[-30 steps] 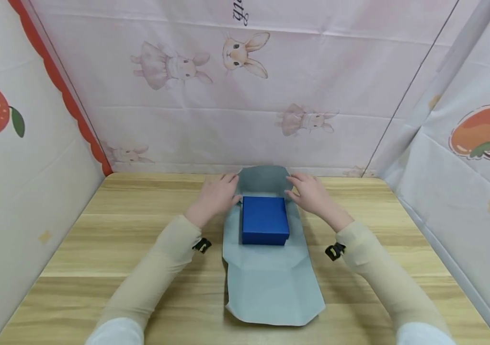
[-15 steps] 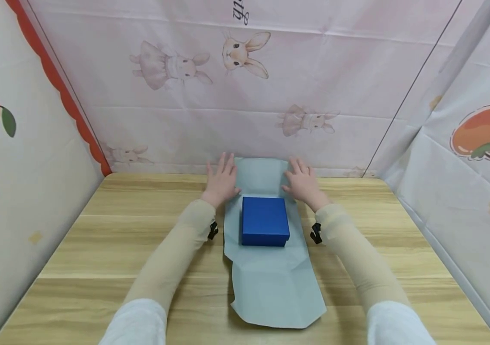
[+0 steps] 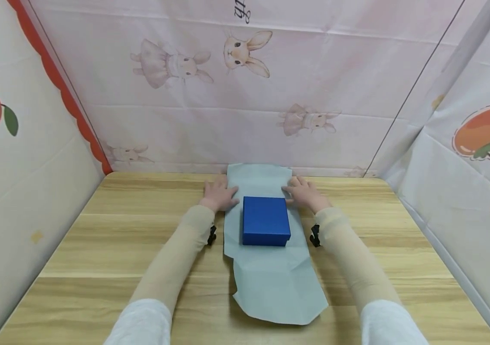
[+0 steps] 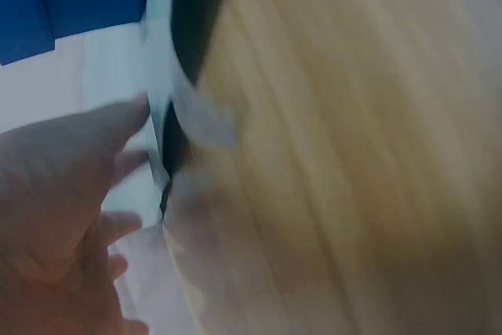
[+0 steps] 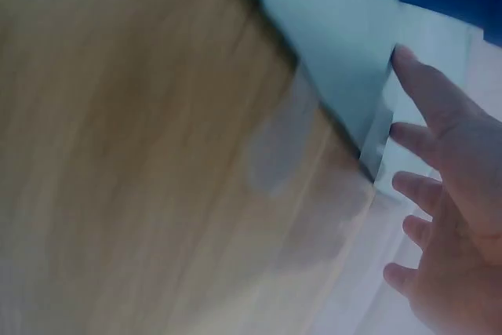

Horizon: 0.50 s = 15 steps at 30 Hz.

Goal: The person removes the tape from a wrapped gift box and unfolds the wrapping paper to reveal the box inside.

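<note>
A blue lidded box [image 3: 266, 220] sits on a long sheet of pale blue-green wrapping paper [image 3: 277, 287], creased and with cut corners at its near end. My left hand [image 3: 219, 194] is at the paper's far left edge, fingers spread, thumb pointing in toward the box. Across from it, my right hand [image 3: 307, 193] touches the far right edge, its fingers extended. In the left wrist view, fingers [image 4: 125, 127] lie against the paper's side edge. The right wrist view has a fingertip on the paper [image 5: 337, 45] close to the box's corner.
The wood-grain table [image 3: 141, 230] carries the paper along its middle. A rabbit-print cloth [image 3: 193, 134] hangs right behind the table's back edge. Fruit-print cloths [image 3: 464, 191] stand along both sides.
The paper's far flap, raised behind the box before, now lies flatter toward the back. Both hands reached forward, then came down and slightly back along its edges. The box stays in place.
</note>
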Each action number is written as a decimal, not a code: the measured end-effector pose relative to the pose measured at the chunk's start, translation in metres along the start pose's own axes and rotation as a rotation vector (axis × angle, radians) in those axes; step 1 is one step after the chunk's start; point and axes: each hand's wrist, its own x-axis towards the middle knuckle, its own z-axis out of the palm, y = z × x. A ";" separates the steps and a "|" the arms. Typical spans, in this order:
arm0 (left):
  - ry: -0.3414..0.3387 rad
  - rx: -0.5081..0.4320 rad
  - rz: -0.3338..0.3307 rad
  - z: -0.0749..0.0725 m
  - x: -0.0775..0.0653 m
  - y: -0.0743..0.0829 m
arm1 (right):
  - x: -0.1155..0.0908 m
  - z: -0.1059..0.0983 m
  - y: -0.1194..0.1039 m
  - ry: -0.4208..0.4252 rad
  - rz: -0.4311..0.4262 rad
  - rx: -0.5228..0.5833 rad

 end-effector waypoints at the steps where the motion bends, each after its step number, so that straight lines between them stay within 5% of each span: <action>1: -0.022 -0.018 0.021 -0.001 0.000 0.003 | 0.001 0.000 -0.002 -0.010 -0.013 0.016; 7: -0.102 -0.023 0.111 -0.006 0.003 0.013 | 0.008 -0.002 -0.017 -0.077 -0.093 0.091; 15: -0.122 -0.043 0.078 -0.003 0.005 -0.008 | 0.006 0.004 0.002 -0.100 -0.112 0.078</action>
